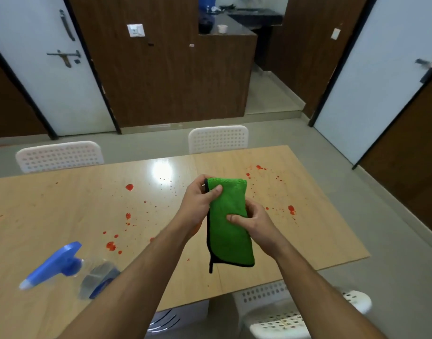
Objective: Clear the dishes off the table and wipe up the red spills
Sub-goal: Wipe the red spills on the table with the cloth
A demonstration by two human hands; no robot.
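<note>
- Green cloth (228, 221): folded into a long pad with black edging, held up in the air over the middle of the table (63, 211), clear of the wood.
- Left hand (198, 204) grips its far upper end, thumb curled over the front face, fingers clamped behind.
- Right hand (253, 222) pinches its mid-right edge, thumb pressed flat on the front, fingers wrapped round the back.
- Long axis runs far to near, tilted slightly, near end drooping toward the table's near edge.
- Probably light, soft and floppy; plush pile unlikely to slip. Best held flat under the palm across the folded middle, loose black-edged corner tucked in.
- Red spills (129, 187) scattered left, right and near across the table; no dishes visible on it.
- Spray bottle (70, 267) lying on its side at near left, nozzle pointing left, well apart from the cloth.
</note>
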